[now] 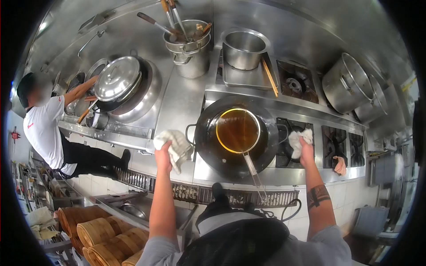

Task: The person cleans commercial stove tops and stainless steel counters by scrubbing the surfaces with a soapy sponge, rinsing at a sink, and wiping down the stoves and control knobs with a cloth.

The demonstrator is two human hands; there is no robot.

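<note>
Clutching a white cloth (176, 147), the left hand (163, 157) has its fingers curled tight just beside the left handle (188, 134) of the wok (208, 153). The right hand (306, 153) pinches a second cloth (296, 142) near the right handle (286, 133); whether either cloth touches its handle I cannot tell. The wok sits between the hands, at the front of the steel tabletop (177, 99). A round strainer (246, 153) rests in it, its handle pointing back towards the person's body, and brown liquid (237, 128) shows inside the rim. Behind the wok, a pot (244, 57) stands on a tray (242, 80), with chopsticks (269, 76) at the tray's right. A bucket (191, 55) of utensils is further left. A pink cloth (340, 165) hangs at the front edge, right of the hands. On the left, a co-worker (46, 119) reaches towards a pan beside a large lid (117, 79)
</note>
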